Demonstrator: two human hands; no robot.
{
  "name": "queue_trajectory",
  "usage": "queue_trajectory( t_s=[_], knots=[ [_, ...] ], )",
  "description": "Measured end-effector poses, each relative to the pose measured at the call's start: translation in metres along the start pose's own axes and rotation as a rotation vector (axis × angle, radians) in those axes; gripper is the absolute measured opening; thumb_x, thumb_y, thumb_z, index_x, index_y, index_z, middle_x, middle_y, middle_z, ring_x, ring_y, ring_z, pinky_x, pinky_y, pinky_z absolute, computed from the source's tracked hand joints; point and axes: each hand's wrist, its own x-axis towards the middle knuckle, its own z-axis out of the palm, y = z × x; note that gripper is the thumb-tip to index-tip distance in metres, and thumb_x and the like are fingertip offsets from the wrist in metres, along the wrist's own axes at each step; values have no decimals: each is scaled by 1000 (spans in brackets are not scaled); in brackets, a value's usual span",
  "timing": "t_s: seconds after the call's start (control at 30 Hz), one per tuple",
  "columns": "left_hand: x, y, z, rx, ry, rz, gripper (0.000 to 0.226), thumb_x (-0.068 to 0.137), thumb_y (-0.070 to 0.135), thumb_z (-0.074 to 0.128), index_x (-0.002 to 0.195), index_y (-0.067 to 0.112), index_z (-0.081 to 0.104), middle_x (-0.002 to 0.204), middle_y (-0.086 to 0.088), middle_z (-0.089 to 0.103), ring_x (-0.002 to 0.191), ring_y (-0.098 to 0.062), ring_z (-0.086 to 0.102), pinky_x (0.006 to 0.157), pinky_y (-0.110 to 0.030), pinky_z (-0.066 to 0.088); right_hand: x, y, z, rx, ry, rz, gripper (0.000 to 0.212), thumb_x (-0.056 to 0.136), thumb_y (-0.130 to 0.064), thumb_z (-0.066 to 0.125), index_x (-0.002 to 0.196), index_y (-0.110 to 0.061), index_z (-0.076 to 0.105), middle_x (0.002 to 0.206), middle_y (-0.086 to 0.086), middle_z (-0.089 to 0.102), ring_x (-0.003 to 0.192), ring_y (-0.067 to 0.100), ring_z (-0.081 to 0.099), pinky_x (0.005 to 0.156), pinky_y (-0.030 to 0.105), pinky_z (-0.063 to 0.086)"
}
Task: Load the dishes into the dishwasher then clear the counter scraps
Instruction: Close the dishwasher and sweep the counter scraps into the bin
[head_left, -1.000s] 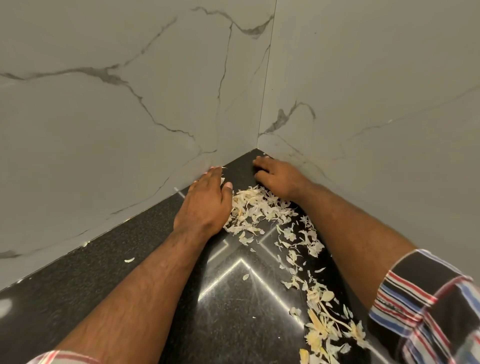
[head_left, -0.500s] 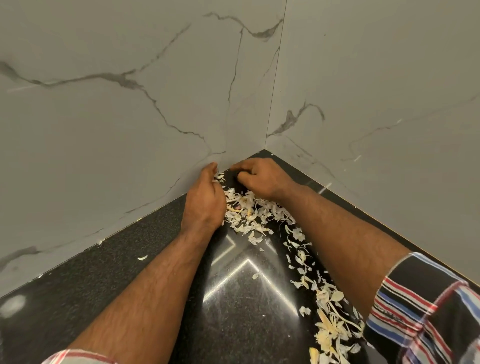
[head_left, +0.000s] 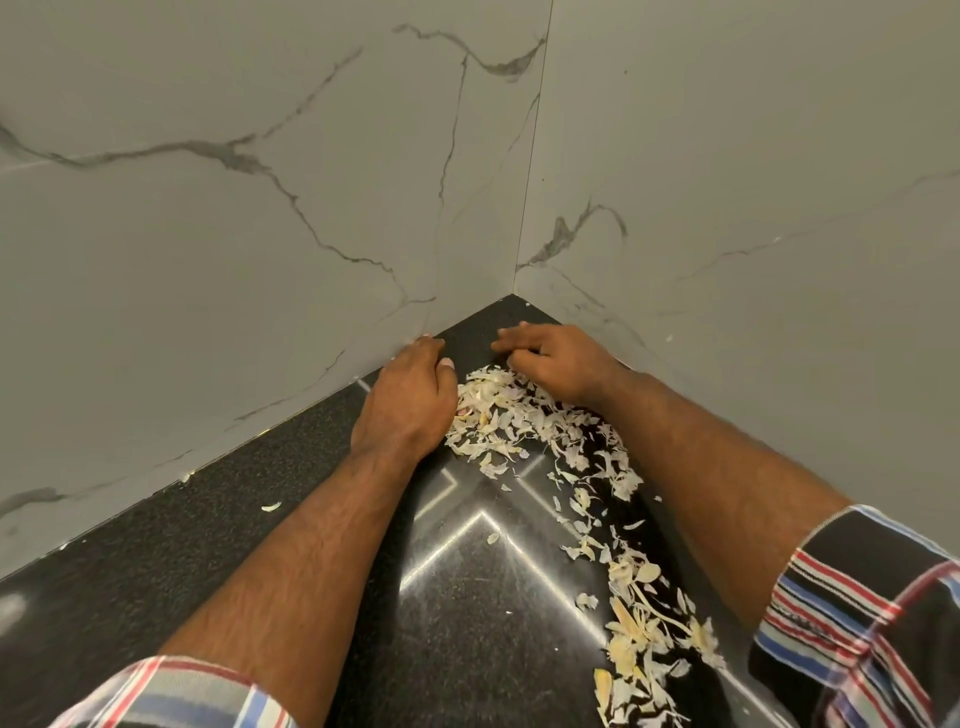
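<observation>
Pale papery peel scraps (head_left: 524, 421) lie in a band on the black speckled counter (head_left: 218, 561), running from the wall corner toward the lower right, where a yellower heap of scraps (head_left: 644, 639) sits. My left hand (head_left: 408, 400) rests edge-down on the counter by the left wall, its fingers fairly straight, cupping the left side of the pile. My right hand (head_left: 556, 358) lies over the far end of the pile with fingers loosely bent, raking the scraps. Neither hand grips anything that I can see.
Two grey marble-veined walls (head_left: 260, 208) meet at the corner (head_left: 514, 296) just beyond my hands and close off the counter. A single stray flake (head_left: 271, 506) lies on the counter left of my left forearm. Ceiling light reflects in the counter's middle.
Both hands have drawn back a little from the corner, dragging scraps with them. The right hand's fingers have loosened from a curled pinch to a spread rake. The view shifted slightly.
</observation>
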Motion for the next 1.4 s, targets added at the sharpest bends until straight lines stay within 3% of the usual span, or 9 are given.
queue_trajectory(
  t_s=[0.13,0.27,0.37,0.47,0.57,0.67,0.77,1.1,1.4],
  knots=[
    [5,0,3,126,-96,74,51,106,40,32,149,15,43,155,-7,43,145,-20,35,121,-44,26,-19,7,7,51,-61,52,46,102,-29,41,148,-27,49,160,-7,36,150,9,24,124,37,16],
    [-16,15,5,106,-213,216,47,107,39,30,149,21,44,152,-3,47,142,-16,37,117,-36,25,-46,-3,13,109,-58,59,50,97,-35,39,144,-29,54,153,-6,48,141,9,40,118,35,28],
    [-51,35,10,-83,-213,264,44,107,37,35,148,23,44,147,1,51,133,-10,44,109,-29,31,-71,-1,12,296,22,89,44,86,-39,44,115,-24,74,119,-4,72,109,10,64,102,39,48],
    [-67,38,9,-269,-5,167,39,106,29,40,143,21,51,140,2,54,123,-4,46,104,-27,35,-84,8,2,512,246,120,27,86,-28,54,91,-20,80,94,-3,77,93,19,71,91,52,56],
    [-46,21,-3,-88,49,120,41,106,35,37,143,20,49,141,-1,54,130,-14,47,111,-42,38,-79,8,-9,411,267,153,25,94,-23,54,100,-32,77,102,4,75,94,30,67,89,52,55],
    [-18,-3,-12,210,-84,115,52,106,44,32,151,18,38,157,-7,39,146,-23,32,121,-47,23,-73,9,-9,252,74,173,34,99,-25,51,128,-29,68,134,-2,65,121,16,58,107,43,45],
    [-5,-14,-8,360,-233,116,61,105,52,24,157,21,24,166,-5,20,153,-23,16,124,-48,12,-75,17,-5,215,-2,199,36,103,-28,46,135,-31,63,148,-12,53,141,8,40,119,37,29],
    [-95,54,9,223,-402,313,60,106,49,15,159,20,16,166,-1,16,153,-16,7,121,-33,-3,-135,11,2,205,-45,99,43,95,-28,43,131,-32,65,145,-11,56,137,-3,42,117,31,29],
    [-201,95,12,-26,-396,222,55,106,43,27,157,21,26,164,1,26,152,-10,14,124,-30,6,-238,-7,6,332,-67,166,38,89,-24,48,112,-45,71,126,-27,62,124,-12,51,113,29,39]
  ],
)
